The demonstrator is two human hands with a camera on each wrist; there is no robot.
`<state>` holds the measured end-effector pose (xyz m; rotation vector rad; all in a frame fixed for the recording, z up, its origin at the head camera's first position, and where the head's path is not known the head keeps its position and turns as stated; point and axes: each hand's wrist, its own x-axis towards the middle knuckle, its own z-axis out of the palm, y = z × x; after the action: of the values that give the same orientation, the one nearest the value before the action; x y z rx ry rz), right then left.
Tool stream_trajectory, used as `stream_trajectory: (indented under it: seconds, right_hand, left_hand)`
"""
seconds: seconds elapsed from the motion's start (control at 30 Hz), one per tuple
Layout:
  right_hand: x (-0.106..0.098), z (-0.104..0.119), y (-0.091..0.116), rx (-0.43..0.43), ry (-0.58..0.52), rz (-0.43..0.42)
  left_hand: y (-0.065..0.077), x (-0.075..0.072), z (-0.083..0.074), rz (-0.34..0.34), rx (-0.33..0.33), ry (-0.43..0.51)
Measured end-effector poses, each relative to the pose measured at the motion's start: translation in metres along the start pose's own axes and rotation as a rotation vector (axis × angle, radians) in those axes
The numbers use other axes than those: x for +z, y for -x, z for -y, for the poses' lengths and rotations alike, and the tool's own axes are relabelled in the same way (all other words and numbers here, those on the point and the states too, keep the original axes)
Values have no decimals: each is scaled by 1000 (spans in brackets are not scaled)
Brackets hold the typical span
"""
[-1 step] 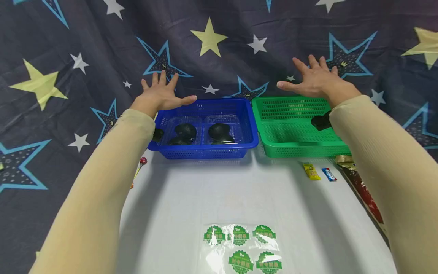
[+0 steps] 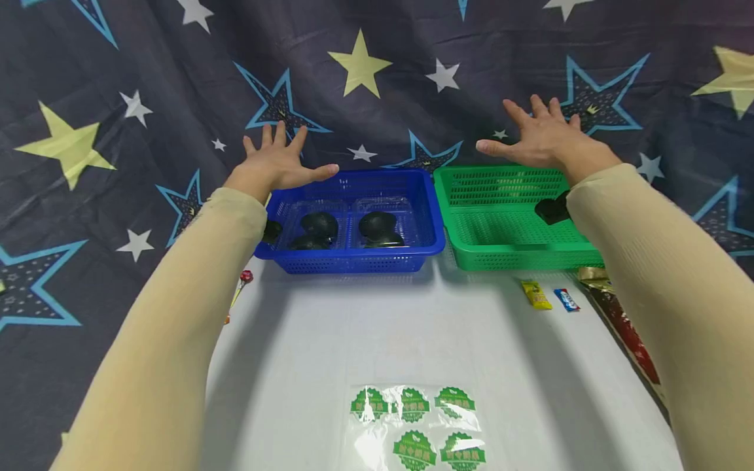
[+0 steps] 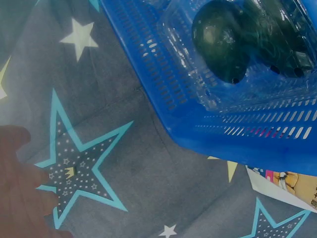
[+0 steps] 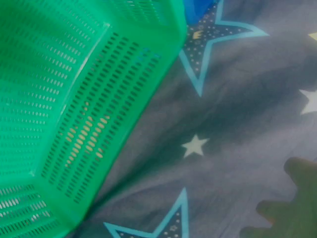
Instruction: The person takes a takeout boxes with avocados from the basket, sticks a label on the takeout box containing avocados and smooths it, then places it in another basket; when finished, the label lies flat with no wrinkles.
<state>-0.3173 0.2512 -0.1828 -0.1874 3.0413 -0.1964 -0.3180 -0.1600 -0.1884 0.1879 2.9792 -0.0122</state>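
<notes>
Hands [image 2: 273, 163] unmoved, sticker sheet [image 2: 415, 407] cropped

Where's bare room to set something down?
Free: white tabletop between the blue basket, green basket and sticker sheet; the green basket's visible floor. Crowded: inside the blue basket, around the dark rounded items; the right edge, by yellow wrapper, blue wrapper, red bag.

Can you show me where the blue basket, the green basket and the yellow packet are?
Blue basket [image 2: 353, 252]: head view, on its front rim.
Green basket [image 2: 497, 226]: head view, on its bare floor.
Yellow packet [image 2: 536, 296]: head view, on the middle of its wrapper.
</notes>
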Motion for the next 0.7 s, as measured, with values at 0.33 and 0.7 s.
stream_trajectory:
  seconds: [0.33, 0.7]
  right_hand:
    - [3, 6, 2, -21, -33, 22]
    - [12, 30, 6, -106, -188, 1]
  left_hand:
    - [7, 3, 8, 1, 2, 15]
    - [18, 33, 31, 12, 10, 92]
